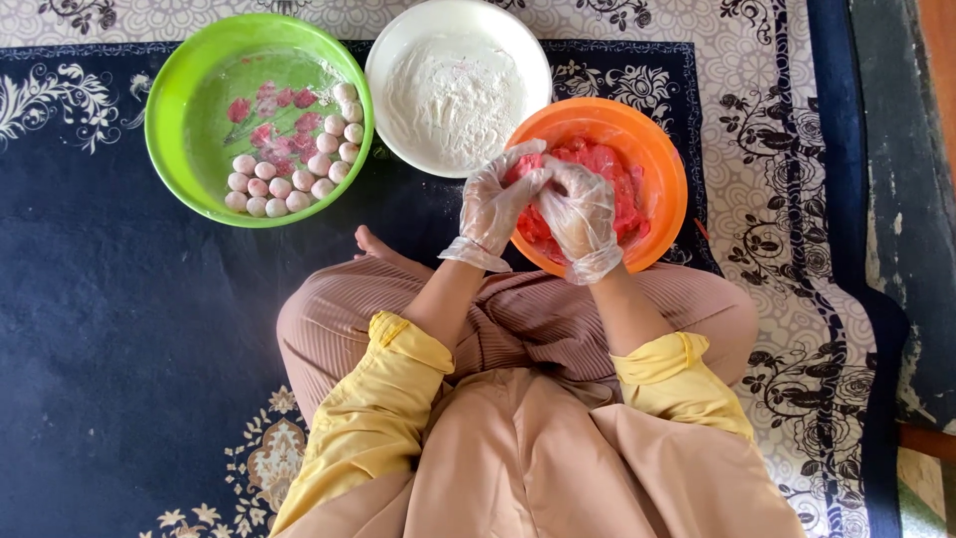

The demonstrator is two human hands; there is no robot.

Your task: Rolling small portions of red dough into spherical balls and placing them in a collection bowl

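Observation:
An orange bowl [662, 159] full of red minced mixture [617, 184] sits on the carpet in front of my crossed legs. Both my hands wear clear plastic gloves and meet over the bowl's near left side. My left hand [495, 204] and my right hand [581, 214] pinch a small lump of the red mixture [530, 164] between their fingertips. A white bowl of flour [453, 95] stands just behind. At the left a green bowl [169, 120] holds several floured balls [284, 184] and a few red pieces.
I sit cross-legged on a dark blue carpet [110, 299] with a pale floral border [787, 229]. My bare foot [373, 244] lies between the green bowl and my knees. A grey floor strip [911, 199] runs along the right edge.

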